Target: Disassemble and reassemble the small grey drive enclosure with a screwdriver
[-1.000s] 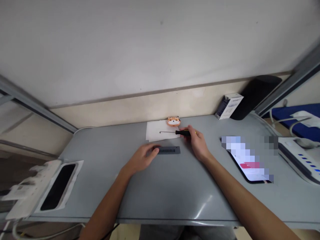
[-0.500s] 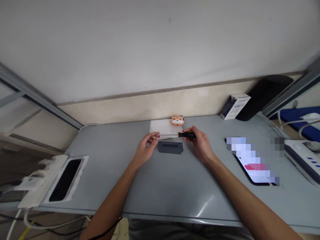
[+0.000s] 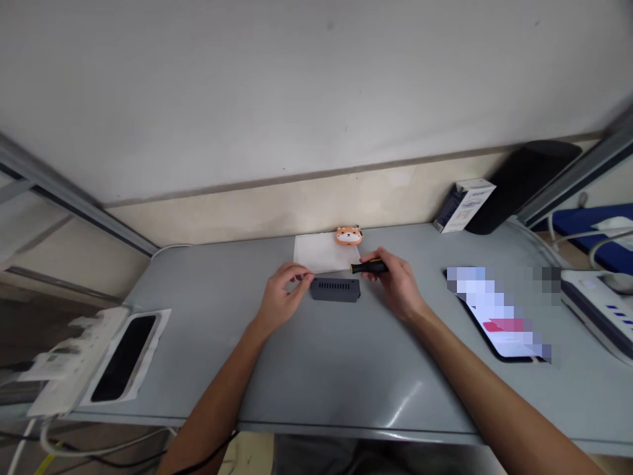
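Observation:
A dark grey slotted box point(image 3: 335, 290) lies on the grey desk between my hands, its row of vents facing up. My left hand point(image 3: 284, 290) is at the box's left end, thumb and fingertips pinched together by its upper left corner; anything between them is too small to make out. In my right hand point(image 3: 398, 287) is a screwdriver point(image 3: 368, 266) with a black and yellow handle, held level just beyond the box's right end and pointing left. Its thin shaft is hard to see now.
Behind the box lies white paper point(image 3: 319, 252) with an orange animal-face case point(image 3: 349, 236) on it. To the right are a lit phone point(image 3: 499, 323), a small carton point(image 3: 465, 206) and a black cylinder point(image 3: 524, 188). A dark phone point(image 3: 123, 359) and a power strip point(image 3: 74, 369) lie left.
My left fingertips have moved from the screwdriver's tip down to the box's upper left corner and closed more tightly. My right hand keeps the screwdriver in nearly the same place.

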Motion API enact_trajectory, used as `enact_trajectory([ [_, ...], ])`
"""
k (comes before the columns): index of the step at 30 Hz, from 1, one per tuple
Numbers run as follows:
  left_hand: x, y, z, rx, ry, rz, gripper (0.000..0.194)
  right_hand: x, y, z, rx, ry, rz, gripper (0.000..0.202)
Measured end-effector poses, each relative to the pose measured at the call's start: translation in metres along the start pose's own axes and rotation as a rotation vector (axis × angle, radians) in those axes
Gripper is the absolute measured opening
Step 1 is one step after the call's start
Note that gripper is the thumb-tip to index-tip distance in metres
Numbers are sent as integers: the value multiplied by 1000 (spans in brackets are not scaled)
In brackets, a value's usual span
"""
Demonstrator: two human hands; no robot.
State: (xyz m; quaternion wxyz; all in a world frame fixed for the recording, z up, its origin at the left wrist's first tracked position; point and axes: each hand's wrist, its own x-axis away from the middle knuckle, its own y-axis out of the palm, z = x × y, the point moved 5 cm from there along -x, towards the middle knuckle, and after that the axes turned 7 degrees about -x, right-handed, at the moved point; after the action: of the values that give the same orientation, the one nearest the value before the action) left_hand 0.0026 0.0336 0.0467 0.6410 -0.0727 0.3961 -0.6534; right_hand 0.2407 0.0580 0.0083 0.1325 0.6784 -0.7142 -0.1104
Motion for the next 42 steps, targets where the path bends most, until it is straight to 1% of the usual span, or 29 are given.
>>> enact_trajectory([
  [6,1,-3,2,5,64,26,27,1,-2,1,-38,-9,-4,49],
  [17,0,-2,-1,-7,62,12,35,1,-1,0,-27,-9,4,51],
  [23,-2,-4,-4,-23,7,13,36,0,-3,0,-2,-7,13,51],
  [30,-1,-2,-3,-42,-45,-17,31,0,-6,-6,-70,-25,19,41],
  [34,1,-1,-3,-36,-66,-15,31,-1,-6,-10,-13,-49,3,40],
  [37,0,-2,-2,-22,-44,-4,31,0,-9,-12,23,-82,-26,39],
  [42,0,-6,-1,10,-8,25,27,14,-5,-23,230,-139,-121,43],
])
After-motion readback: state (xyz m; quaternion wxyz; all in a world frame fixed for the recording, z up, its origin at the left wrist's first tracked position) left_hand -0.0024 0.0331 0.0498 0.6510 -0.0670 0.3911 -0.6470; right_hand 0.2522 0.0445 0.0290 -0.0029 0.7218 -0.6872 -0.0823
